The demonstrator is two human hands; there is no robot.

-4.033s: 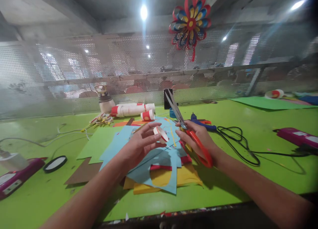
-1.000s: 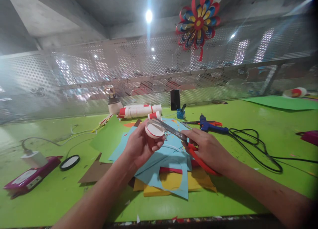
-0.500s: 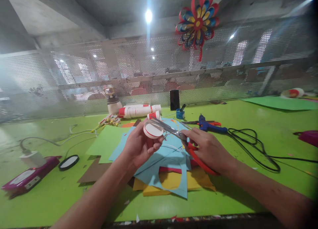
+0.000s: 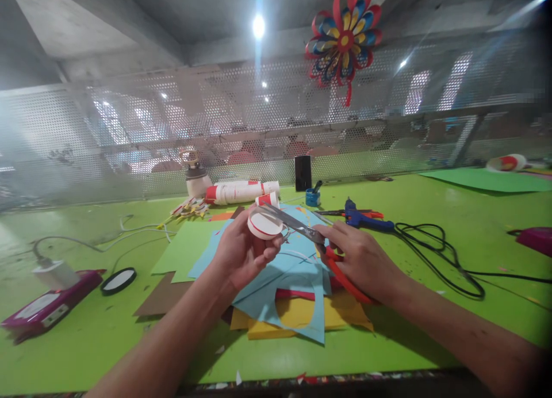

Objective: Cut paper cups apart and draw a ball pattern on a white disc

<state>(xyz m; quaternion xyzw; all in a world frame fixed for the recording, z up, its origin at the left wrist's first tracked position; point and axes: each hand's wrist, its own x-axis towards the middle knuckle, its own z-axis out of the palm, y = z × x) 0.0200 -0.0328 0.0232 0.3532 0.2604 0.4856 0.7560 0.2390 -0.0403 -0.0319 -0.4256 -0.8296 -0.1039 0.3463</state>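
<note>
Head view: the left hand (image 4: 241, 254) grips a small white paper cup with a red band (image 4: 264, 224), raised above the stack of blue and yellow card sheets (image 4: 284, 294) on the green table (image 4: 77, 352). The right hand (image 4: 362, 260) is closed around red-handled steel scissors (image 4: 319, 242), blades at the cup's rim. Likely hazards: the thin wall crumpling under the grip, or the blades nicking the nearby left fingers (image 4: 269, 254).

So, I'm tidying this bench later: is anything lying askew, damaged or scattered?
Yes. The paper cups at the back lie tipped on their sides, the blue sheet atop the messy paper pile has a hole cut out, and paper scraps litter the table along its near edge.
</note>
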